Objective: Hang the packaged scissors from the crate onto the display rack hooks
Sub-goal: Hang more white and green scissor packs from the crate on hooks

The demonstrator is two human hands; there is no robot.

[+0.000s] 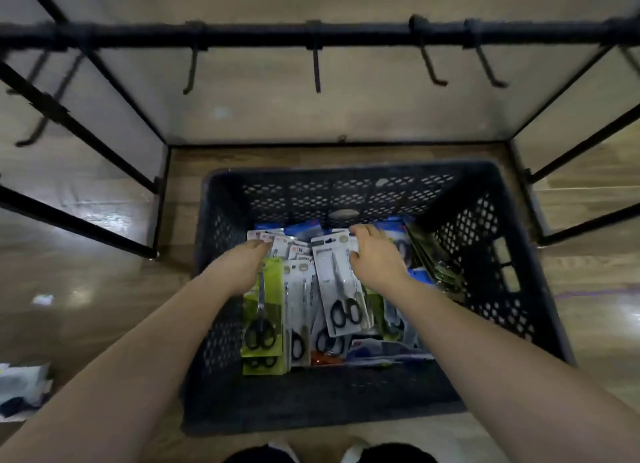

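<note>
Lengthwise near-to-far, white scissors pack (341, 286), handles nearest

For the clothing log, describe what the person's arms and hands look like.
The left forearm and right forearm are bare as far as the frame shows: no sleeves in view. The left hand and right hand wear no gloves, and no watch, bracelet or ring shows, though the picture is slightly blurred.

The crate (485, 251) is dark moulded plastic, matt, with lattice-pierced walls. Inside it, a white-carded pack (341, 289) and a lime-green pack (268, 289) have paper card backs under clear, glossy plastic. The scissor blades look like bright metal and the handles like black plastic. The display rack (346, 35) and its hooks (316, 69) are dull black metal. The floor (86, 272) is wood-grain plank with a reflective sheen.
</note>
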